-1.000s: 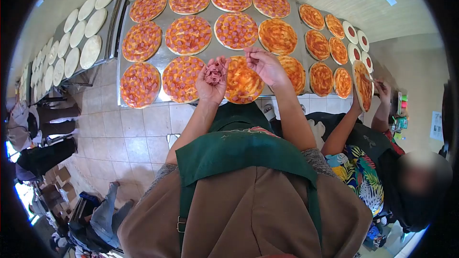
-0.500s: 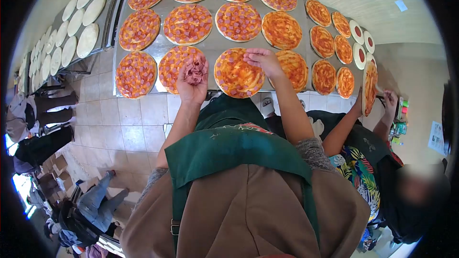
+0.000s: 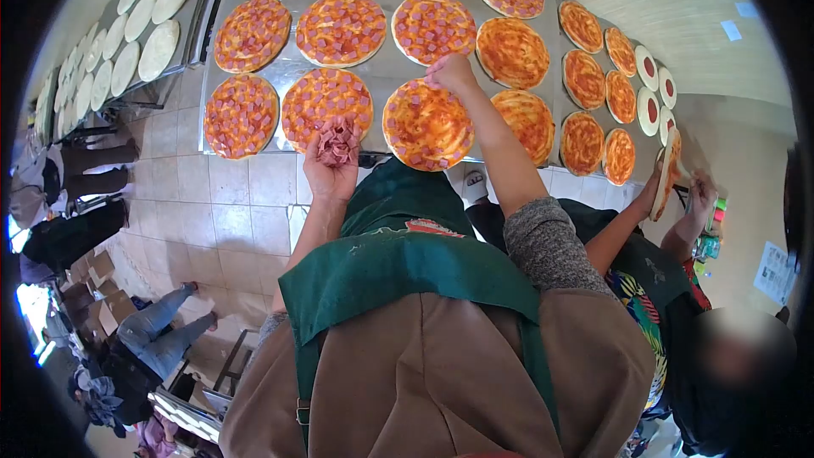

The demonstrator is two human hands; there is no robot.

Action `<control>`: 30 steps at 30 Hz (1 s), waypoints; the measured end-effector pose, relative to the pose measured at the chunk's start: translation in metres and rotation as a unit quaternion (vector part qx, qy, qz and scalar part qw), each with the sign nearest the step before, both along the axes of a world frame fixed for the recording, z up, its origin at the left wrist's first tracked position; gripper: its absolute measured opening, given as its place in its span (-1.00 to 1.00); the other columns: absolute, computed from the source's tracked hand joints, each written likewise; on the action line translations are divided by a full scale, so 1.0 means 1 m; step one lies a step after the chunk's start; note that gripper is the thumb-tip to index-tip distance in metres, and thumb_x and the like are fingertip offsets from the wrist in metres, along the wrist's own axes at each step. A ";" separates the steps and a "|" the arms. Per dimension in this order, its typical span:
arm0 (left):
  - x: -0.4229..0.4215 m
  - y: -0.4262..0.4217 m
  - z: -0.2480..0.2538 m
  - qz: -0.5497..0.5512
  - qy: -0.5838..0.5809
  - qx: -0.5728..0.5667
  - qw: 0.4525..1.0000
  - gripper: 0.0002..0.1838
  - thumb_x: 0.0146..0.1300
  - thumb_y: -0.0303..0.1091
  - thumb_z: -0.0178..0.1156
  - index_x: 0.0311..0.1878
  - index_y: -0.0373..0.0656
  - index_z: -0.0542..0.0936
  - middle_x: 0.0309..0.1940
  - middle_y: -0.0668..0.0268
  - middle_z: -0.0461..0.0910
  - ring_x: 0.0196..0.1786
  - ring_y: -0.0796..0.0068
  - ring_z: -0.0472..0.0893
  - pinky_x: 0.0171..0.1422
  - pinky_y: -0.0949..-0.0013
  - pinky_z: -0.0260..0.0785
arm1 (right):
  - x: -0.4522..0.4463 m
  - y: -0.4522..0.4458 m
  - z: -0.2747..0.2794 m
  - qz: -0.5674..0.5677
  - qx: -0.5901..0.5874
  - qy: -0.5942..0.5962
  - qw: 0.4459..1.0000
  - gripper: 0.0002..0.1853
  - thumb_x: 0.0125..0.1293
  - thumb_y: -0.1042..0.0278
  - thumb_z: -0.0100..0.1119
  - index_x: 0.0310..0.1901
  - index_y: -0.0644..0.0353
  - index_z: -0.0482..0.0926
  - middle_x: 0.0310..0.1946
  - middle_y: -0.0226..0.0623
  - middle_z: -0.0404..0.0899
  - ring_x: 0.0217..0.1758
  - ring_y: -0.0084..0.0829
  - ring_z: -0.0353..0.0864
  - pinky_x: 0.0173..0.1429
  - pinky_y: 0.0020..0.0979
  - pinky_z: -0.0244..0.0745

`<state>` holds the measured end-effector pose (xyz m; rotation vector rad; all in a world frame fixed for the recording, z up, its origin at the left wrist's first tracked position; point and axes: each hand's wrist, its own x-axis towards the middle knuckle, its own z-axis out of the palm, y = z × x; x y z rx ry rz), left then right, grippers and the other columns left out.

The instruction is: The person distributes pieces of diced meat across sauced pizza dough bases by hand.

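My left hand (image 3: 331,178) is cupped palm up around a heap of diced ham (image 3: 338,141), at the front edge of a ham-dotted pizza (image 3: 326,102). At the far rim of the pizza in front of me (image 3: 424,131), my right hand (image 3: 452,75) hovers with its fingers drawn together. Whatever lies in those fingers is hidden. This pizza has red sauce all over, with ham cubes mostly around its edge and few in the middle. Beside it, partly behind my right forearm, lies a pizza with sauce only (image 3: 523,125).
Rows of pizzas cover the metal table (image 3: 292,38); those on the right carry only sauce. A co-worker on the right holds up a sauced pizza (image 3: 668,176). Pale dough rounds (image 3: 125,68) lie on another table at left. Other people stand or sit at far left.
My right hand has moved from over the pizza toward its far rim, and its fingers have closed together. My left hand has come slightly nearer to me with the ham.
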<state>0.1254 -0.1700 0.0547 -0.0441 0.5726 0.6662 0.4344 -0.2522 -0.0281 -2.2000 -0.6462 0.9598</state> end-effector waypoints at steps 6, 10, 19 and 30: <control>-0.005 0.001 -0.007 0.001 0.001 0.006 1.000 -0.62 0.40 -0.22 -0.12 0.10 -0.30 0.43 0.11 0.02 0.51 0.19 0.05 0.50 0.22 0.11 0.46 | -0.014 0.006 0.008 0.004 -0.093 -0.191 0.977 -0.86 -0.06 0.35 0.40 -0.47 0.19 0.69 -0.51 -0.16 0.65 -0.33 -0.26 0.69 -0.17 -0.34 0.58; -0.003 0.002 -0.004 0.021 0.022 -0.012 0.999 -0.62 0.40 -0.21 -0.12 0.08 -0.29 0.45 0.08 0.06 0.53 0.18 0.07 0.51 0.21 0.10 0.46 | -0.006 -0.004 0.025 -0.011 -0.075 -0.153 0.985 -0.89 0.02 0.40 0.33 -0.41 0.23 0.68 -0.46 -0.16 0.66 -0.30 -0.39 0.71 -0.18 -0.36 0.59; 0.002 0.001 -0.006 -0.020 -0.005 0.015 1.000 -0.61 0.41 -0.21 -0.17 0.06 -0.29 0.48 0.06 0.07 0.55 0.17 0.09 0.53 0.22 0.12 0.45 | 0.021 -0.046 0.021 -0.179 0.107 0.200 0.957 -0.97 0.18 0.64 0.16 -0.38 0.43 0.56 -0.32 -0.11 0.63 -0.35 -0.29 0.72 -0.26 -0.48 0.66; 0.004 0.003 -0.006 -0.010 0.001 -0.001 1.000 -0.64 0.38 -0.23 -0.11 0.04 -0.30 0.49 0.05 0.06 0.56 0.19 0.08 0.51 0.26 0.08 0.42 | 0.011 -0.042 0.045 -0.087 0.035 0.078 0.993 -0.87 0.07 0.62 0.31 -0.30 0.41 0.64 -0.42 -0.23 0.66 -0.43 -0.45 0.68 -0.34 -0.55 0.62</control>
